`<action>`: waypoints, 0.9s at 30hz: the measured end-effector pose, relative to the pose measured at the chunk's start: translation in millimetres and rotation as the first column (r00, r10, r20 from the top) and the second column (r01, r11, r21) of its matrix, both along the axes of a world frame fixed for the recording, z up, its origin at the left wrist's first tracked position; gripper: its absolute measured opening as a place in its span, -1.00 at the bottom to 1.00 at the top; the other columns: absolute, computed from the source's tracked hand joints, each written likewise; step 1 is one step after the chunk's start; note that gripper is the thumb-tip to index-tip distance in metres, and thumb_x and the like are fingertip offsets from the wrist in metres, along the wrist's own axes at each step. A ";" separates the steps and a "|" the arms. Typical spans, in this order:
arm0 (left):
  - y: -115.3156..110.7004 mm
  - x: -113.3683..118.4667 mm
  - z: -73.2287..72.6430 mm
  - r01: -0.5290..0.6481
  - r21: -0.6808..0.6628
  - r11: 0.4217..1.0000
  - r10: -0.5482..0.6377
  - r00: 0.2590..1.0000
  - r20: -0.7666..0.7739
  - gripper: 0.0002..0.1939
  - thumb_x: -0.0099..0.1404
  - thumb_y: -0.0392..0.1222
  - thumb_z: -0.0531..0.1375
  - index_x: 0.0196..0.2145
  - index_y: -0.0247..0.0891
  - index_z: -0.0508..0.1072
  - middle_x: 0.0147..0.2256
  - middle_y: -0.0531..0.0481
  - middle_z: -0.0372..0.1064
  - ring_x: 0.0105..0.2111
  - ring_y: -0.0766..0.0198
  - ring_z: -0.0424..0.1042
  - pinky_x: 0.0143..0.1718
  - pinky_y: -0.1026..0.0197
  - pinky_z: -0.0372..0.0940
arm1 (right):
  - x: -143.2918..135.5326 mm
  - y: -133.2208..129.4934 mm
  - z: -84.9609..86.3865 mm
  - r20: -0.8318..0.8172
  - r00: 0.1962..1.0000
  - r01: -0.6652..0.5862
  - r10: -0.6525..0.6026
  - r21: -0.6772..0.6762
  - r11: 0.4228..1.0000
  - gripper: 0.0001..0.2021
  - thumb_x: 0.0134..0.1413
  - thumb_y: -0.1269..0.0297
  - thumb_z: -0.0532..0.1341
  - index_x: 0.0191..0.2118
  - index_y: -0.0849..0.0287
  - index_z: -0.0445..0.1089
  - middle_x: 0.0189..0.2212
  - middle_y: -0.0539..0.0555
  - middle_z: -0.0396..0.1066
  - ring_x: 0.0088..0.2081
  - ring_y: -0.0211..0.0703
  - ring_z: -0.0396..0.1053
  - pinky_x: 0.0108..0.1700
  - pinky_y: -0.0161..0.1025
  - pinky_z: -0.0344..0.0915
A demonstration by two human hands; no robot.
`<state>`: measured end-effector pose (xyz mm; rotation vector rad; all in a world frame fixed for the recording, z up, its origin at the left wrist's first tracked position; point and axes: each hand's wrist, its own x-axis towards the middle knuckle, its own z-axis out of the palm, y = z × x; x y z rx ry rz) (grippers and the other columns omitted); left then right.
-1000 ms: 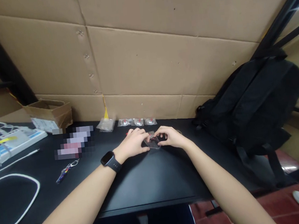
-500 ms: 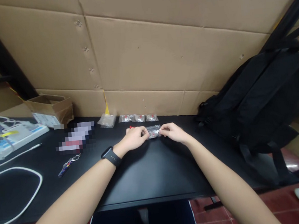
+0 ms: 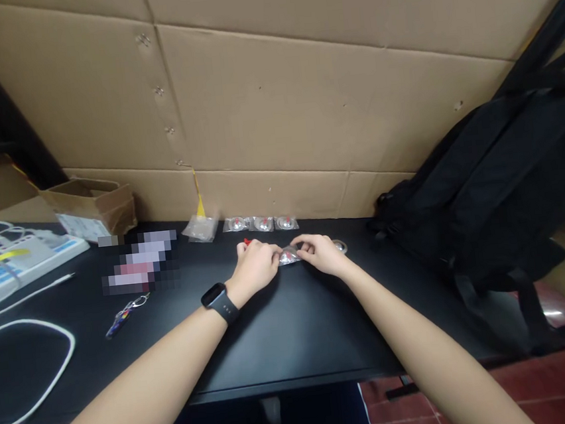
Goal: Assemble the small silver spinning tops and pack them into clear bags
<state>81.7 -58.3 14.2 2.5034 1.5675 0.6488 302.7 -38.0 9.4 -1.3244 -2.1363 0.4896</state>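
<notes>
A small clear plastic bag [image 3: 289, 257] with a round silvery item and a red mark inside lies between my hands, low over the table. My left hand [image 3: 258, 265] pinches its left side between thumb and fingers. At its right side, my right hand [image 3: 320, 253] has thumb and index finger bent around the edge. Beside the right hand a round shiny metal item [image 3: 340, 246] partly shows. Something red [image 3: 247, 242] peeks out behind the left hand, mostly hidden. Three similar bagged round items [image 3: 262, 224] sit in a row at the back.
Flat clear bags [image 3: 201, 228] lie back left, near a cardboard box [image 3: 95, 207]. A keychain [image 3: 126, 315], a white cable [image 3: 64, 326] and a power strip [image 3: 27, 263] occupy the left. On the right stands a black backpack [image 3: 488, 172]. A cardboard wall [image 3: 272, 106] closes off the back.
The bag now lies tilted with its round content showing. My right hand has shifted slightly left, its index finger raised over the bag, uncovering the metal item beside it.
</notes>
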 end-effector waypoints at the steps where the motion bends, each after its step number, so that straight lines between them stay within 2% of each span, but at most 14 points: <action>1: -1.2 0.1 0.6 0.002 0.013 1.000 -0.002 1.000 -0.019 -0.66 0.42 -0.15 0.00 -0.14 -0.04 0.59 -0.20 -0.10 0.54 -0.05 0.00 0.38 -0.01 -0.07 0.04 | 0.1 -0.8 1.5 0.044 0.998 -0.038 0.036 0.037 0.999 -0.74 0.14 0.47 0.20 -0.11 0.11 0.54 -0.39 0.01 0.51 -0.40 -0.24 0.43 -0.23 -0.29 0.33; 4: -4.7 -1.0 3.6 0.008 0.053 0.999 -0.006 0.999 -0.042 -0.65 0.41 0.03 0.04 -0.14 -0.07 0.60 -0.10 -0.14 0.47 0.01 -0.05 0.29 -0.01 -0.08 0.06 | 0.8 -3.3 5.1 0.126 0.982 -0.152 0.138 0.110 0.982 -0.61 0.06 0.63 0.13 -0.11 0.13 0.57 -0.17 0.11 0.50 -0.19 -0.17 0.45 -0.07 -0.23 0.33; 6: -6.1 -2.1 4.6 0.043 0.067 0.997 -0.039 0.998 -0.057 -0.66 0.33 0.09 0.13 -0.13 -0.10 0.57 -0.04 -0.16 0.44 0.06 -0.09 0.24 0.00 -0.10 0.06 | 1.0 -5.1 6.6 0.159 0.970 -0.207 0.187 0.123 0.971 -0.57 -0.02 0.64 0.18 -0.07 0.12 0.55 -0.02 0.15 0.46 -0.04 -0.09 0.42 0.05 -0.16 0.31; 7: -6.4 -2.4 4.6 0.061 0.072 0.995 -0.057 0.996 -0.064 -0.68 0.29 0.07 0.17 -0.13 -0.12 0.56 -0.03 -0.16 0.44 0.08 -0.10 0.22 0.02 -0.11 0.05 | 0.6 -6.0 7.1 0.174 0.965 -0.220 0.197 0.127 0.967 -0.58 -0.04 0.60 0.23 -0.06 0.12 0.54 0.02 0.16 0.45 -0.01 -0.05 0.41 0.09 -0.12 0.29; 9: -6.7 -2.2 3.4 0.079 0.085 0.993 -0.072 0.994 -0.079 -0.74 0.25 -0.07 0.20 -0.13 -0.14 0.52 -0.05 -0.16 0.46 0.08 -0.09 0.23 0.02 -0.12 0.04 | -1.1 -7.9 7.5 0.195 0.963 -0.210 0.183 0.127 0.969 -0.63 -0.03 0.50 0.30 -0.04 0.12 0.52 0.00 0.16 0.48 -0.02 -0.01 0.41 0.09 -0.07 0.29; 12: -6.8 -0.7 1.5 0.068 0.110 0.992 -0.058 0.994 -0.093 -0.80 0.28 -0.21 0.13 -0.17 -0.16 0.50 -0.13 -0.16 0.49 0.03 -0.05 0.27 0.01 -0.12 0.03 | -5.0 -9.9 7.9 0.199 0.969 -0.170 0.145 0.114 0.979 -0.69 0.07 0.40 0.31 -0.02 0.12 0.50 -0.13 0.13 0.54 -0.14 -0.04 0.42 -0.01 -0.10 0.31; 16: -7.0 0.9 3.6 0.063 0.120 0.991 -0.056 0.996 -0.063 -0.77 0.40 -0.21 0.03 -0.19 -0.17 0.50 -0.20 -0.15 0.51 -0.05 -0.01 0.33 0.01 -0.10 0.00 | -7.3 -9.4 10.5 0.171 0.978 -0.140 0.116 0.136 0.981 -0.79 0.20 0.35 0.23 -0.07 0.09 0.53 -0.16 0.11 0.56 -0.16 -0.06 0.41 -0.04 -0.13 0.28; 18: -6.2 1.6 5.8 0.040 0.110 0.993 -0.038 0.999 -0.015 -0.72 0.45 -0.18 -0.02 -0.18 -0.15 0.50 -0.22 -0.12 0.52 -0.07 0.01 0.35 -0.01 -0.07 -0.01 | -6.6 -7.7 12.2 0.089 0.991 -0.106 0.096 0.118 0.987 -0.81 0.26 0.28 0.19 -0.12 0.08 0.54 -0.19 0.09 0.57 -0.20 -0.07 0.42 -0.05 -0.14 0.27; 21: -3.5 2.7 7.8 -0.019 0.072 0.997 0.013 0.996 0.083 -0.71 0.49 -0.14 -0.05 -0.10 -0.11 0.46 -0.21 -0.07 0.53 -0.09 0.06 0.40 -0.05 0.00 0.00 | -5.8 -5.1 13.9 -0.148 0.986 -0.069 0.070 0.014 0.998 -0.76 0.31 0.14 0.14 -0.18 0.13 0.51 -0.29 0.06 0.56 -0.27 -0.11 0.43 -0.15 -0.20 0.28; 25: -0.2 3.0 8.4 -0.074 0.038 0.997 0.067 0.985 0.156 -0.75 0.51 -0.10 -0.05 -0.09 -0.08 0.41 -0.24 0.00 0.55 -0.15 0.11 0.45 -0.09 0.05 -0.01 | -8.9 -7.0 15.0 -0.406 0.913 -0.099 0.035 -0.138 0.985 -0.69 0.26 0.00 0.18 -0.22 0.17 0.45 -0.51 -0.03 0.44 -0.43 -0.21 0.39 -0.29 -0.28 0.26; 27: 0.6 2.3 9.1 -0.074 0.016 0.997 0.070 0.983 0.171 -0.75 0.51 -0.08 -0.05 -0.11 -0.08 0.41 -0.27 0.03 0.55 -0.17 0.12 0.46 -0.10 0.06 -0.01 | -12.4 -10.3 15.9 -0.476 0.879 -0.141 0.022 -0.216 0.966 -0.68 0.17 -0.01 0.28 -0.16 0.16 0.42 -0.49 -0.04 0.47 -0.42 -0.21 0.42 -0.27 -0.29 0.29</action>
